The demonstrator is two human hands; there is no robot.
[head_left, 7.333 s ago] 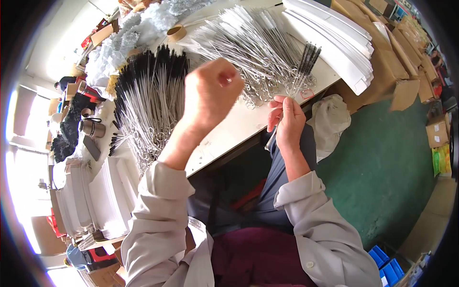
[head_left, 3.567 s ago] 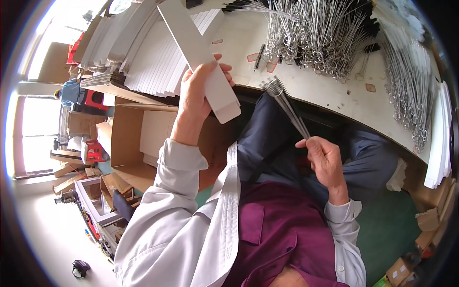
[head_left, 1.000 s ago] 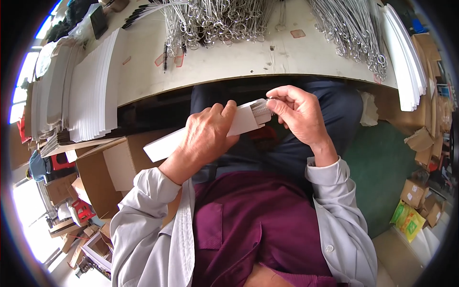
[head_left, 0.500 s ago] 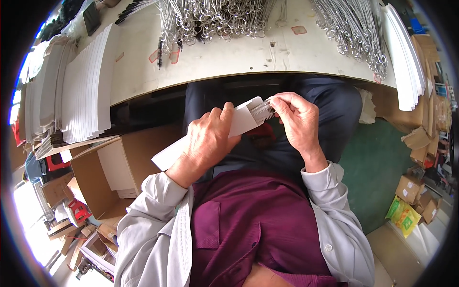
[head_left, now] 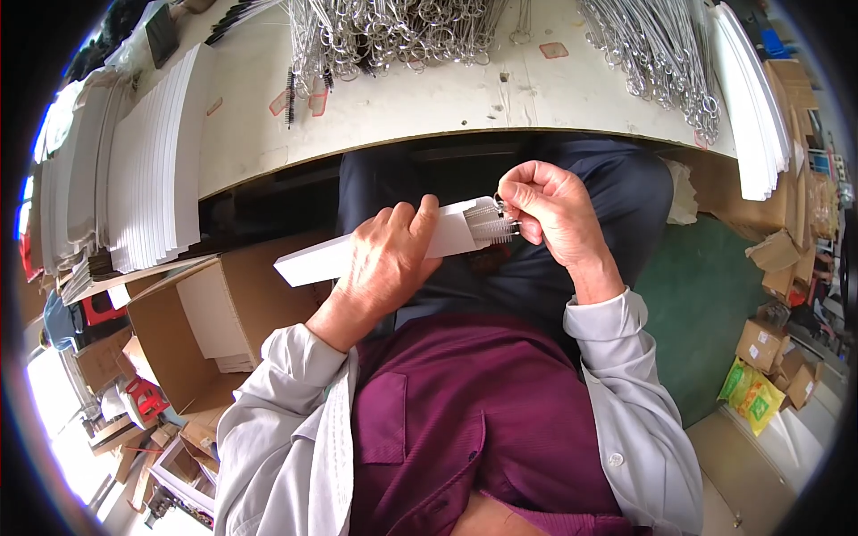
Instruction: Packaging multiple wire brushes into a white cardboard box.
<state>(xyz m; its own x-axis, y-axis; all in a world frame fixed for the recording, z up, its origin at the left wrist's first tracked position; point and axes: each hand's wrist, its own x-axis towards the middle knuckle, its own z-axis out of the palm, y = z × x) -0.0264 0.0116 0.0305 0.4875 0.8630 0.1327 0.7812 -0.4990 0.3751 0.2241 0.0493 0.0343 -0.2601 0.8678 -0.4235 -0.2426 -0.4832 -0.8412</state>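
Note:
My left hand (head_left: 389,263) grips a long flat white paper sleeve (head_left: 317,261) held level over my lap, below the table's edge. My right hand (head_left: 552,210) pinches a bunch of thin metal wire brushes (head_left: 493,223) by their ring ends. The bristle ends sit inside the sleeve's open right mouth, and only a short length of the bunch shows between the two hands.
A white table (head_left: 420,103) above carries heaps of silver wire brushes (head_left: 393,27), more wire brushes (head_left: 652,49) at the right, and stacks of white sleeves (head_left: 152,170) at the left. An open cardboard box (head_left: 192,326) with white sleeves stands at my left. Cartons (head_left: 769,344) lie on the green floor.
The bunch of brushes has gone deeper into the sleeve. My hands have come closer together, and the view has tilted slightly toward the table.

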